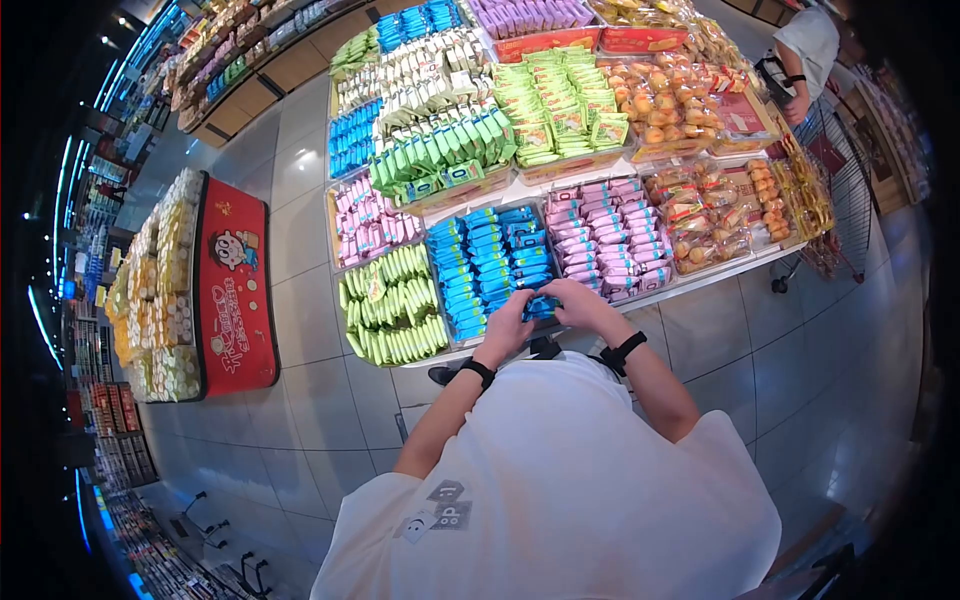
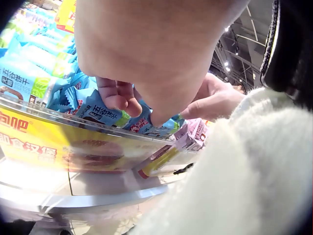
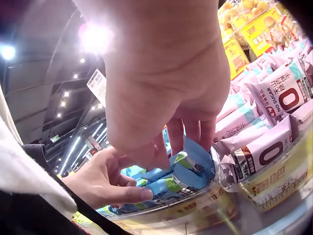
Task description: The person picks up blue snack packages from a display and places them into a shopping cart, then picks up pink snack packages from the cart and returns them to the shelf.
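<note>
Blue snack packets [image 1: 492,255] fill a bin at the front edge of the display. Both hands are at that bin's near right corner, close together. In the left wrist view the left hand [image 2: 142,63] has its fingers bent over a blue packet [image 2: 98,108] by the clear rim. The right hand [image 3: 168,83] reaches down with its fingers behind blue packets [image 3: 181,178]; its fingertips are partly hidden. The left thumb lies on a blue packet in the right wrist view. Whether either hand grips a packet is unclear.
Pink packets [image 1: 608,240] stand to the right, green packets [image 1: 395,305] to the left. Bagged buns [image 1: 700,215] lie further right. A red-sided stand [image 1: 238,290] is at the left, and another person [image 1: 808,50] is near a shopping cart [image 1: 845,190].
</note>
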Demonstrator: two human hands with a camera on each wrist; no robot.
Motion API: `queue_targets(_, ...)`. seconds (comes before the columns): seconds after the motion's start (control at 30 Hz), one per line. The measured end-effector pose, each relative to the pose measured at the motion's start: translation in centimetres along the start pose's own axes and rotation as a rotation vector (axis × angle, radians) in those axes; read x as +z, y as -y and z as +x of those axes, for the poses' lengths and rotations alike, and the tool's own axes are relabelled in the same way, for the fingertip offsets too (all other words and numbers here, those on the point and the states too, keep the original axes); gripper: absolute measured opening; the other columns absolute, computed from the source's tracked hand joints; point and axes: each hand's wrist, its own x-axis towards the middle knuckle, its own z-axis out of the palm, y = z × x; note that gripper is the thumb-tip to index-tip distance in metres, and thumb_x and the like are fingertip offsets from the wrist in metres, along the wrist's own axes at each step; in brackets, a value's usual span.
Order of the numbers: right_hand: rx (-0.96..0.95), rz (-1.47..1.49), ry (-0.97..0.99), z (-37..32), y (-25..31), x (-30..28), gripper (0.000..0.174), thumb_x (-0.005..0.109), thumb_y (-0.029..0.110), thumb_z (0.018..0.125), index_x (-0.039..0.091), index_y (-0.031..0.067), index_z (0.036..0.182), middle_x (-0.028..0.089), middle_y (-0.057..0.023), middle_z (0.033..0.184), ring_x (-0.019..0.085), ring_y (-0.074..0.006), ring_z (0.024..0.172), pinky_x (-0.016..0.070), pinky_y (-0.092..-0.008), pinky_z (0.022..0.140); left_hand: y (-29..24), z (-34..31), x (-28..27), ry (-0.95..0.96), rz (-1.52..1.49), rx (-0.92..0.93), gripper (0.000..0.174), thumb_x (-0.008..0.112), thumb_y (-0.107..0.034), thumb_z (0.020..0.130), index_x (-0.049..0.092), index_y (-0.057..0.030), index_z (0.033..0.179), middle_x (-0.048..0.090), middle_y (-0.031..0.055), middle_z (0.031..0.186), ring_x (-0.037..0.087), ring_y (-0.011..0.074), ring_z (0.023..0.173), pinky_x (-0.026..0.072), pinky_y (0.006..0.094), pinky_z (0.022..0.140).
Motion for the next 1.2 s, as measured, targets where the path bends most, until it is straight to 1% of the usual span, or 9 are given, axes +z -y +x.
queue_targets(0.13, 0.008, 0.011, -0.023, 0.2, 0.1, 0.0, 0.039, 0.064, 0.001, 0.079, 0.070, 0.0038, 0.118, 0.071, -0.0191, 0.112, 0.066, -0.0378, 0.107, 0.0521, -0.0459, 0.096, 0.1, 0.0, 0.1, 0.020, 0.028, 0.005, 0.052, 0.080, -0.015, 0.083, 0.058, -0.0110, 0.130, 0.068, 0.0113, 0.120, 0.068, 0.0363, 0.107, 0.0566, 0.0430, 0.085)
queue_targets(0.3, 0.036, 0.032, -0.026, 0.9, -0.1, 0.6, 0.034, 0.064, 0.001, 0.080, 0.071, 0.0008, 0.112, 0.073, -0.0215, 0.103, 0.070, -0.0393, 0.097, 0.0549, -0.0464, 0.088, 0.6, -0.1, 0.5, 0.015, 0.060, 0.027, 0.047, 0.078, -0.018, 0.086, 0.060, -0.0112, 0.129, 0.069, 0.0109, 0.123, 0.068, 0.0362, 0.108, 0.0569, 0.0433, 0.086)
queue_targets(0.43, 0.022, 0.089, -0.004, 1.0, 0.0, 0.3, 0.035, 0.065, 0.003, 0.079, 0.072, 0.0017, 0.113, 0.073, -0.0206, 0.104, 0.069, -0.0394, 0.098, 0.0548, -0.0459, 0.089, 0.9, -0.2, 0.6, 0.033, 0.061, 0.003, 0.049, 0.078, -0.018, 0.086, 0.059, -0.0116, 0.132, 0.069, 0.0114, 0.124, 0.068, 0.0359, 0.109, 0.0568, 0.0435, 0.087)
queue_targets(0.63, 0.010, -0.076, 0.011, 0.3, -0.5, -0.2, 0.040, 0.068, 0.004, 0.076, 0.070, 0.0014, 0.116, 0.073, -0.0205, 0.105, 0.069, -0.0390, 0.099, 0.0555, -0.0439, 0.089, 0.2, 0.2, 0.1, 0.053, 0.050, 0.079, 0.046, 0.071, -0.014, 0.088, 0.059, -0.0111, 0.133, 0.066, 0.0127, 0.126, 0.066, 0.0380, 0.109, 0.0556, 0.0468, 0.088)
queue_targets(0.8, 0.055, 0.160, -0.048, 0.3, -0.4, 0.0, 0.040, 0.069, 0.001, 0.076, 0.071, 0.0002, 0.115, 0.074, -0.0200, 0.104, 0.071, -0.0360, 0.099, 0.0570, -0.0420, 0.089, -0.1, 0.7, -0.3, 0.133, 0.093, 0.092, 0.043, 0.070, -0.014, 0.090, 0.060, -0.0119, 0.132, 0.063, 0.0101, 0.120, 0.065, 0.0375, 0.105, 0.0554, 0.0481, 0.085)
queue_targets(0.93, 0.044, 0.141, -0.039, 0.4, -0.3, 0.1, 0.039, 0.069, 0.001, 0.077, 0.071, 0.0001, 0.116, 0.074, -0.0199, 0.105, 0.072, -0.0351, 0.099, 0.0575, -0.0399, 0.089, -0.2, 1.0, -0.4, 0.152, 0.086, 0.060, 0.039, 0.070, -0.015, 0.091, 0.062, -0.0111, 0.129, 0.063, 0.0100, 0.119, 0.065, 0.0374, 0.105, 0.0552, 0.0479, 0.085)
queue_targets(1.0, 0.026, 0.166, -0.156, 0.6, -0.4, 0.1, 0.032, 0.069, 0.002, 0.078, 0.071, -0.0004, 0.110, 0.073, -0.0187, 0.097, 0.072, -0.0355, 0.091, 0.0576, -0.0407, 0.085, 0.1, 1.4, -0.1, 0.153, 0.084, 0.043, 0.034, 0.070, -0.016, 0.092, 0.065, -0.0101, 0.125, 0.063, 0.0101, 0.118, 0.065, 0.0370, 0.105, 0.0550, 0.0474, 0.085)
queue_targets(1.13, 0.095, 0.068, -0.256, 1.5, -0.6, -0.1, 0.024, 0.072, 0.006, 0.079, 0.069, 0.0016, 0.102, 0.067, -0.0167, 0.096, 0.069, -0.0360, 0.092, 0.0564, -0.0443, 0.081, 0.3, 1.5, 0.5, 0.137, 0.096, 0.048, 0.030, 0.070, -0.016, 0.092, 0.067, -0.0097, 0.121, 0.060, 0.0116, 0.117, 0.066, 0.0376, 0.100, 0.0554, 0.0477, 0.082)
queue_targets(1.2, 0.064, -0.146, -0.402, 1.8, -0.6, 0.0, 0.021, 0.076, 0.008, 0.078, 0.067, 0.0032, 0.096, 0.060, -0.0147, 0.096, 0.066, -0.0352, 0.092, 0.0545, -0.0467, 0.078, 0.0, 1.3, 0.5, 0.110, 0.135, 0.030, 0.029, 0.070, -0.016, 0.092, 0.067, -0.0099, 0.120, 0.056, 0.0142, 0.112, 0.067, 0.0384, 0.093, 0.0558, 0.0482, 0.077)
